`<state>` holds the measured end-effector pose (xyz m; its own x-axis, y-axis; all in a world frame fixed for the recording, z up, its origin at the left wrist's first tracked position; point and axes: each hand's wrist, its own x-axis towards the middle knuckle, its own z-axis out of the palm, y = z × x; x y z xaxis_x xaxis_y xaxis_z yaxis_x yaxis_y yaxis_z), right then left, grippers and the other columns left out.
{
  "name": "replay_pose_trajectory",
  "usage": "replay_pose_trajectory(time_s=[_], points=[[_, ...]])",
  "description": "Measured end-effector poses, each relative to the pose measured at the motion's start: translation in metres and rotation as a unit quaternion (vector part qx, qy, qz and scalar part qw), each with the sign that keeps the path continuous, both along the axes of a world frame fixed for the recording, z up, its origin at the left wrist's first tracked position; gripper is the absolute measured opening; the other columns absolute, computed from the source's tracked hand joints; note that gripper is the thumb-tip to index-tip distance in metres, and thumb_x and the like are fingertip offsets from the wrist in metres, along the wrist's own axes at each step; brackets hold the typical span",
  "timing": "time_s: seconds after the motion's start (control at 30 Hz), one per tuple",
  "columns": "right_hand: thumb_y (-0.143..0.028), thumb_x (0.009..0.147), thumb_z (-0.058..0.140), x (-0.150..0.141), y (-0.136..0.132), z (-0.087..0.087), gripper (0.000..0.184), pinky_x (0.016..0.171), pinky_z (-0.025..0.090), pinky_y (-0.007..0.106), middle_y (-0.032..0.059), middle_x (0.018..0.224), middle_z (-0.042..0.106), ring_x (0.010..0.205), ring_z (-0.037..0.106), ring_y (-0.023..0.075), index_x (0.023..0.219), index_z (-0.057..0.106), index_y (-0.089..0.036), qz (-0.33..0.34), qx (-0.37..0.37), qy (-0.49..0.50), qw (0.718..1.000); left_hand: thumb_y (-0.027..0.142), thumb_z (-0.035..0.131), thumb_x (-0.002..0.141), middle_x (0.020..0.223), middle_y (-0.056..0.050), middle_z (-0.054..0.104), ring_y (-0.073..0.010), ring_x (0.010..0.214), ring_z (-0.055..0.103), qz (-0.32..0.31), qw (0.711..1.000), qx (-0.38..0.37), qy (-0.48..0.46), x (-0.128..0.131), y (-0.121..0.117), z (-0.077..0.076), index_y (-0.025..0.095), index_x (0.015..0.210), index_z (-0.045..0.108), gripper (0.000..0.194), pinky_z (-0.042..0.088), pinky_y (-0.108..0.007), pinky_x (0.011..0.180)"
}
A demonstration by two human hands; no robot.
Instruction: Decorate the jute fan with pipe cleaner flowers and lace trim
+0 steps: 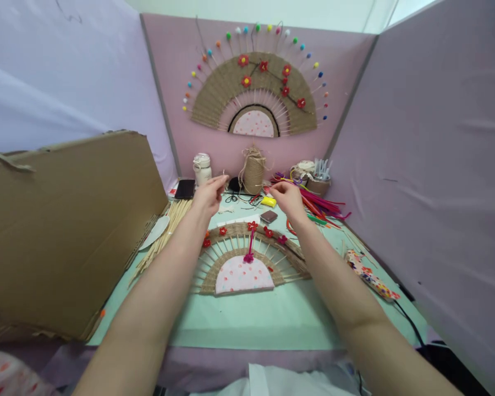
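So both hands are up over the far half of the table, well apart, with the twine spool point(254, 171) showing in the gap between them. The left hand point(208, 197) has its thumb and fingers drawn in toward a pinch, and there's a thin pale bit right by the tips, but it's too small to say if it's actually gripped. Same deal with the right hand point(287, 198): fingers curled in, a bit of red at the tips, and I honestly can't tell if it's held or just sitting behind them.

The woven fan point(208, 283) lies on the pale green table cover point(247, 327), nearer the body than both hands and between the forearms, which hide parts of its outer ends. Neither hand looks to be on it. It's got a pink dotted half-circle point(244, 276) at the base, with a magenta flower point(248, 258) at its top edge and a magenta stem point(251, 242) going up to the red flowers on the outer band.

Just past the right hand there's a heap of fuzzy pipe cleaners point(324, 208), with a yellow packet point(268, 202) between the hands. A bundle of thin sticks point(160, 236) lies left of the left forearm, and a bigger finished-looking fan point(214, 93) hangs on the back wall.
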<state>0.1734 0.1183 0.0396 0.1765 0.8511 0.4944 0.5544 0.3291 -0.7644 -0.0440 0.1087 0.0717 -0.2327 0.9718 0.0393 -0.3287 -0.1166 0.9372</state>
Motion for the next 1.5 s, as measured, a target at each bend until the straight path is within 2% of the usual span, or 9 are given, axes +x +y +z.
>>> replay_pose_trajectory(time_s=[0.1,0.2,0.27,0.33,0.47,0.77,1.27,1.37,1.5], points=[[-0.031,0.073,0.058,0.004,-0.052,-0.005,0.018,0.064,0.041,0.027,0.0019,0.070,0.064,0.065,0.053,0.0145,0.075,0.065,-0.015,-0.002,0.046,0.101,0.994,0.022,0.079,0.062,0.057,0.005,0.053,-0.0044,0.050,0.046,-0.098,0.976,-0.037,-0.192,0.022,-0.058,-0.006,0.017,0.077,0.068,0.020,0.028,-0.017,0.044],[-0.027,0.074,0.058,-0.002,-0.090,-0.018,0.011,0.071,0.042,0.029,0.0018,0.073,0.061,0.072,0.054,0.0158,0.071,0.063,-0.017,-0.032,0.106,0.077,0.991,0.018,0.078,0.065,0.057,0.004,0.053,-0.0034,0.050,0.047,-0.138,0.949,-0.082,-0.270,0.049,-0.100,-0.031,0.015,0.078,0.068,0.017,0.033,-0.015,0.045],[-0.024,0.075,0.059,-0.009,-0.102,-0.029,0.007,0.075,0.043,0.030,0.0023,0.078,0.059,0.077,0.054,0.0167,0.070,0.061,-0.018,-0.038,0.149,0.038,0.987,0.016,0.077,0.067,0.059,0.003,0.054,-0.0029,0.050,0.047,-0.165,0.935,-0.107,-0.294,0.064,-0.112,-0.051,0.013,0.079,0.068,0.016,0.035,-0.014,0.045],[-0.022,0.075,0.059,-0.014,-0.106,-0.037,0.006,0.078,0.043,0.032,0.0030,0.082,0.057,0.082,0.054,0.0177,0.069,0.059,-0.019,-0.043,0.178,0.004,0.983,0.016,0.077,0.068,0.059,0.003,0.054,-0.0025,0.049,0.046,-0.164,0.929,-0.127,-0.306,0.073,-0.114,-0.068,0.012,0.080,0.068,0.016,0.035,-0.013,0.045],[-0.021,0.077,0.059,-0.020,-0.113,-0.047,0.006,0.082,0.042,0.036,0.0044,0.086,0.054,0.088,0.053,0.0194,0.071,0.058,-0.020,-0.036,0.209,-0.056,0.976,0.014,0.076,0.068,0.062,0.002,0.056,-0.0021,0.048,0.046,-0.133,0.937,-0.127,-0.298,0.074,-0.110,-0.085,0.012,0.081,0.068,0.016,0.034,-0.013,0.042],[-0.021,0.080,0.058,-0.032,-0.128,-0.053,0.008,0.086,0.042,0.040,0.0067,0.092,0.052,0.094,0.053,0.0218,0.074,0.054,-0.021,0.003,0.211,-0.087,0.974,0.018,0.083,0.060,0.062,0.002,0.057,-0.0026,0.050,0.047,-0.186,0.931,-0.102,-0.297,0.070,-0.114,-0.085,0.011,0.074,0.066,0.024,0.035,-0.014,0.044],[-0.019,0.077,0.060,-0.032,-0.130,-0.053,0.007,0.084,0.044,0.037,0.0045,0.091,0.053,0.093,0.053,0.0202,0.074,0.055,-0.021,0.135,0.159,-0.051,0.977,0.024,0.084,0.056,0.063,0.004,0.057,-0.0028,0.054,0.047,-0.159,0.952,-0.050,-0.256,0.062,-0.115,-0.075,0.013,0.076,0.068,0.028,0.034,-0.014,0.046],[-0.021,0.079,0.060,-0.028,-0.129,-0.048,0.004,0.083,0.044,0.035,0.0047,0.093,0.054,0.092,0.054,0.0191,0.083,0.058,-0.021,0.150,0.144,-0.025,0.978,0.025,0.085,0.055,0.066,0.003,0.058,-0.0028,0.056,0.048,-0.143,0.963,-0.045,-0.224,0.061,-0.115,-0.074,0.014,0.077,0.069,0.029,0.034,-0.014,0.048],[-0.023,0.085,0.054,-0.022,-0.129,-0.041,0.020,0.080,0.046,0.033,0.0056,0.097,0.056,0.087,0.054,0.0175,0.105,0.059,-0.022,0.146,0.146,0.024,0.978,0.027,0.086,0.052,0.077,-0.001,0.064,-0.0041,0.062,0.051,-0.142,0.973,-0.055,-0.173,0.064,-0.119,-0.072,0.015,0.077,0.071,0.031,0.034,-0.015,0.049]])
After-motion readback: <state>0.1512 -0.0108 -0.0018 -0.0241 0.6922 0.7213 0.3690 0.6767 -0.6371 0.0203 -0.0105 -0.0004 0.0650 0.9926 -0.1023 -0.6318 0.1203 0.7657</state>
